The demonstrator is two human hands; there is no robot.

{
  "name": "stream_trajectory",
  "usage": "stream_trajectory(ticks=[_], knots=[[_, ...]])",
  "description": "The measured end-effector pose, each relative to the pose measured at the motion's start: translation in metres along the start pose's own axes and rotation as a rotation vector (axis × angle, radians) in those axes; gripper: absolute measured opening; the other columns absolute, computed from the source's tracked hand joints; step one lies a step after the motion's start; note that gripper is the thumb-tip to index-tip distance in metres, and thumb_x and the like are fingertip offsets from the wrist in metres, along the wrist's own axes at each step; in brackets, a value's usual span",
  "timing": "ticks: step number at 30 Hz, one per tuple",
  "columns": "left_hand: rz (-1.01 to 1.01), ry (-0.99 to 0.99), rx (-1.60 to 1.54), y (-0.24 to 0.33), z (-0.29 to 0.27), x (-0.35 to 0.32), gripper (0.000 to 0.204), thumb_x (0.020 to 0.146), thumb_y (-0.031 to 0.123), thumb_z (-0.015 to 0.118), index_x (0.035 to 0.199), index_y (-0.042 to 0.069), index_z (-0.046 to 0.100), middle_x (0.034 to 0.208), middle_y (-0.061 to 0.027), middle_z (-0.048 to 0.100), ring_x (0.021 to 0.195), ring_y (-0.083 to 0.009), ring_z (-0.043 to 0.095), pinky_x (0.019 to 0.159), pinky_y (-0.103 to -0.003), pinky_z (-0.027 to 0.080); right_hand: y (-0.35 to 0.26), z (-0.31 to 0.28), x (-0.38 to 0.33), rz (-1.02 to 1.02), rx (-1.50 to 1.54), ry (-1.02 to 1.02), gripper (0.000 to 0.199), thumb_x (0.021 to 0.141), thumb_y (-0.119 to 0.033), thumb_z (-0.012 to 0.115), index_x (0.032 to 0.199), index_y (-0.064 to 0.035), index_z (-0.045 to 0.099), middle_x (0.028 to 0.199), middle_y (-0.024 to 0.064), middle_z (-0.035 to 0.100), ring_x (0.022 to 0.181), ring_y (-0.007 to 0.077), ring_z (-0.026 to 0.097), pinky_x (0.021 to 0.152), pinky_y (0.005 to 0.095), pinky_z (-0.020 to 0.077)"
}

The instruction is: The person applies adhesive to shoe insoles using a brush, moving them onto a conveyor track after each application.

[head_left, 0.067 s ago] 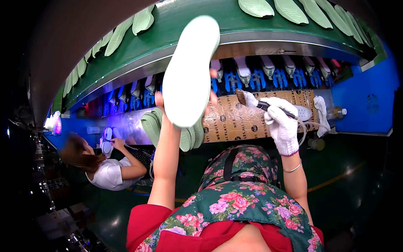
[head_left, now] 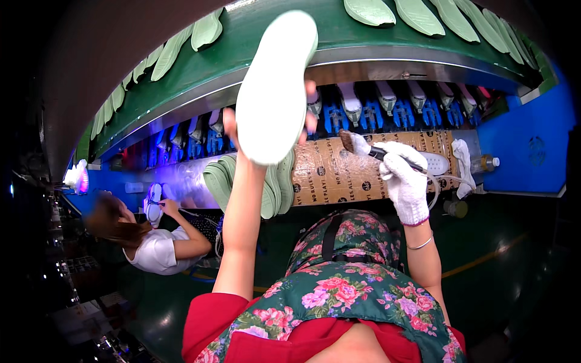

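A pale green shoe sole (head_left: 275,91), flat side toward me, is raised in front of the green shelf. My bare left hand (head_left: 230,124) grips it from behind, fingers curling round both edges and palm hidden. In a white knit glove, my right hand (head_left: 404,181) closes round the dark handle of a brush (head_left: 358,143), whose brown bristles point left. From the brush a clear tube (head_left: 454,179) trails off to the right. Several green soles (head_left: 279,187) lie stacked beyond my left forearm, and a white perforated piece (head_left: 437,163) rests behind the glove.
The green shelf (head_left: 339,37) carries rows of pale green soles (head_left: 419,16). Beneath it, shoes (head_left: 350,103) hang in blue holders. A ledge covered with brown printed cardboard (head_left: 330,172) runs before me, with a white cloth (head_left: 463,166) and bottle (head_left: 484,162) at right. A co-worker (head_left: 160,242) sits at left.
My left hand has lifted the sole slightly upward and away from me. My right hand with the brush has barely shifted.
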State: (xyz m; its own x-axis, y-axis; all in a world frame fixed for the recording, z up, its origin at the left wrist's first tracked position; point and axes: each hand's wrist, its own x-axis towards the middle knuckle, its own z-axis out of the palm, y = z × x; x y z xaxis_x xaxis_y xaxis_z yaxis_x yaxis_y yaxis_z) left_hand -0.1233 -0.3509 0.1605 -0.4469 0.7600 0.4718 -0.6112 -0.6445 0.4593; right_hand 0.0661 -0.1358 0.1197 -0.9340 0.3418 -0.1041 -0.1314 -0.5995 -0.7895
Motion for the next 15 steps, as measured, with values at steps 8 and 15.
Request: stream_trajectory(ticks=[8,15], knots=[[0.055,0.606,-0.381,-0.020,-0.022,0.081,0.085,0.095,0.049,0.050,0.152,0.006,0.004,0.153,-0.0318,0.008,0.140,-0.0475,0.019,0.114,-0.054,0.026,0.046,-0.010,0.003,0.082,-0.168,0.136,0.022,0.084,-0.004,0.069,0.105,0.0018,0.069,0.088,0.0079,0.071,0.069,0.0115,0.065,0.057,0.0204,0.0478],[0.285,1.070,1.674,0.109,-0.070,0.054,0.052,0.082,0.024,0.070,0.127,0.001,0.055,0.121,-0.0223,0.056,0.106,-0.0337,0.058,0.093,-0.042,0.047,0.055,-0.022,-0.001,0.133,-0.155,0.226,0.024,0.084,-0.004,0.070,0.107,0.0029,0.069,0.084,0.0088,0.070,0.067,0.0116,0.064,0.056,0.0201,0.0471]])
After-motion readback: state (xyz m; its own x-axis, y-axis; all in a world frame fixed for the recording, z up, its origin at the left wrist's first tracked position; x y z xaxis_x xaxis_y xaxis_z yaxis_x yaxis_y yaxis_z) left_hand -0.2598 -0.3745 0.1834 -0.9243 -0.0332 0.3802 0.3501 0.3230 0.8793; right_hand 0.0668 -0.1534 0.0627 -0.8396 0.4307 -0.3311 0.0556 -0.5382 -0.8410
